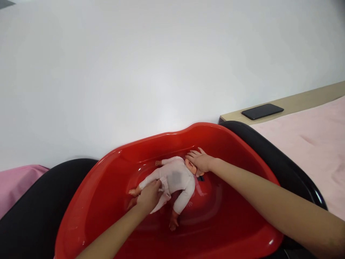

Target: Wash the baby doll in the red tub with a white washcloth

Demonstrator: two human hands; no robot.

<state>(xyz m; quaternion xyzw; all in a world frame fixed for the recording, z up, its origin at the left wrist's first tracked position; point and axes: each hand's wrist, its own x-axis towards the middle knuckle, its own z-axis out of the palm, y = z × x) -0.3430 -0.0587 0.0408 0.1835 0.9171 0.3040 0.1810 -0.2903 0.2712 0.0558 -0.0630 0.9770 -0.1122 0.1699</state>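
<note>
White-onesie baby doll point(175, 176) lying in a glossy red plastic tub point(88, 212), long axis running diag, head far right, feet near left. R hand point(198, 160) open flat on head, L hand point(149, 196) wrapped round legs, gripping tbh.

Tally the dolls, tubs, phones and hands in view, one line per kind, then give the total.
baby doll: 1
red plastic tub: 1
black phone: 1
hands, left hand and right hand: 2
Total: 5
</note>
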